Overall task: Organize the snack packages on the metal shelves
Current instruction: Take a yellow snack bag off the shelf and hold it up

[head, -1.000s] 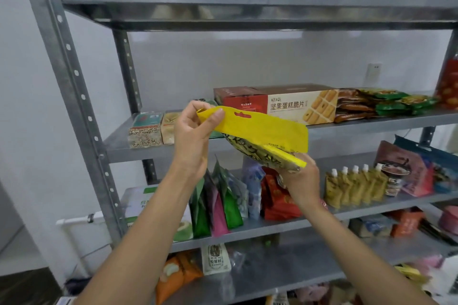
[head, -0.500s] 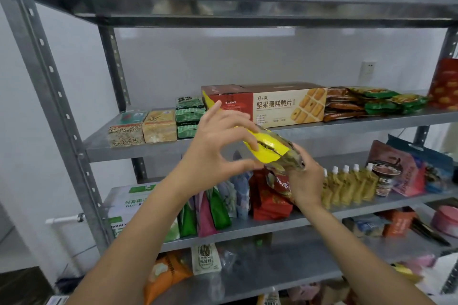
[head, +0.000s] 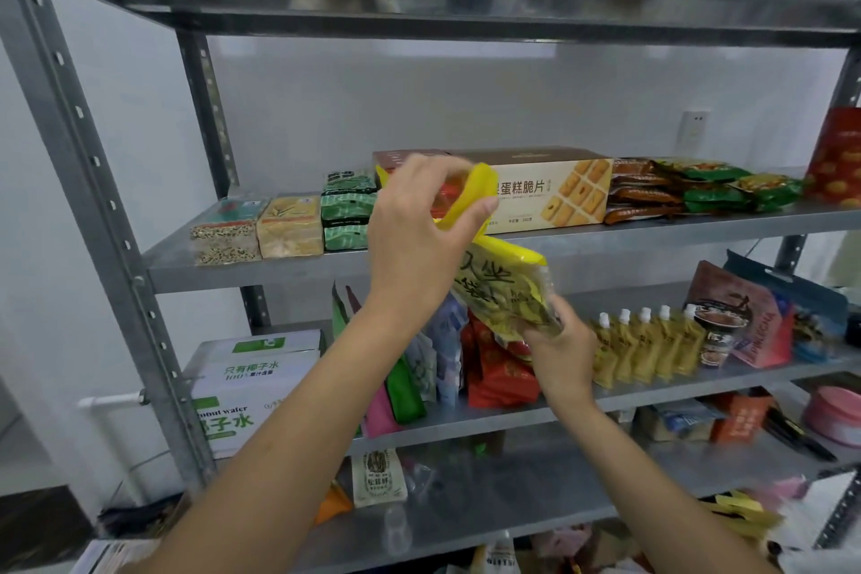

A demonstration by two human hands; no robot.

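On the left of the middle shelf [head: 261, 275] sit some small packs [head: 289, 226]. Next comes the left hand [head: 419, 238], up high, in front of the long box [head: 554, 193]. Its fingers and thumb pinch the bent-over top of the yellow bag [head: 503, 289]. The bag is in the air in front of the shelves, not on any of them. It slants, with its top up and to the left and its bottom down and to the right. The right hand [head: 559, 350] is curled round that bottom end, just above the red packs [head: 503, 380] on the lower shelf [head: 675, 387]. The pouches [head: 647, 347] stand to the right. I think the bag goes on a shelf next. The left hand is nearer the middle shelf, and the right hand is nearer the lower shelf.
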